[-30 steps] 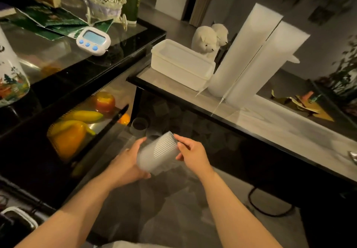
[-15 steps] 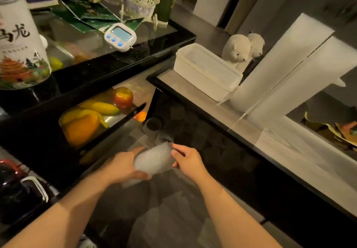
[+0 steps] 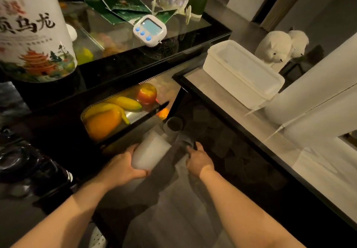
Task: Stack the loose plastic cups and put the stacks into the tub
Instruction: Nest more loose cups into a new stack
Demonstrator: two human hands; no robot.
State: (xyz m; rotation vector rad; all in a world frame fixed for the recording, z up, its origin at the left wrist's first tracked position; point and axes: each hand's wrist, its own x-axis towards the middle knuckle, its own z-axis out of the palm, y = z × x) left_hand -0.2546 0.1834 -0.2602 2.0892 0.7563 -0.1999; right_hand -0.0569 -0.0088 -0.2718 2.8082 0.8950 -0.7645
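Left hand [image 3: 123, 167] grips cup stack [image 3: 149, 152] — right hand [image 3: 199, 159] (grip unclear) near floor cup [image 3: 174, 125].

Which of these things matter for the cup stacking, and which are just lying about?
Part of the job:
cup stack in the left hand
loose cups on the floor
right hand
tub

Just lying about:
timer
fruit
tea canister
plush bears
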